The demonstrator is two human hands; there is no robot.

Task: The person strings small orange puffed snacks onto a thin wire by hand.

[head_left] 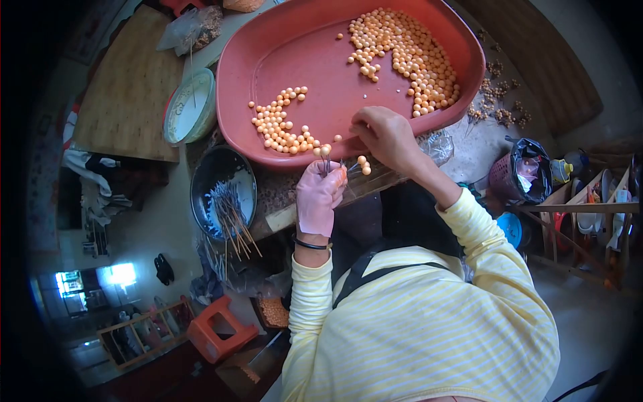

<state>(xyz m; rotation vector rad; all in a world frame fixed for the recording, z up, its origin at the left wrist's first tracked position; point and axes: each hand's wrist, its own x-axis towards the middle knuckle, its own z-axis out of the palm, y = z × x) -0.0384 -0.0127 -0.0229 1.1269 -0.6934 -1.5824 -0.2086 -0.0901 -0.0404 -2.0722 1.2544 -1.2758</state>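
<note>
My left hand (320, 194), in a pink glove, is closed round several thin stems tipped with orange beads (364, 165), at the near rim of a large red basin (301, 57). Bare, my right hand (385, 134) is over the basin's near edge with its fingers bent together; whatever they may hold is too small to make out. Loose orange beads lie in two groups inside the basin, a small one (278, 124) at the left and a larger one (418, 53) at the right.
Left of the basin are a dark bowl (248, 194) with thin sticks (231, 218) and a green-rimmed bowl of white liquid (187, 110). Brown bead clusters (495, 100) lie to the right, near a lined bin (507, 179). A red stool (218, 331) stands at the lower left.
</note>
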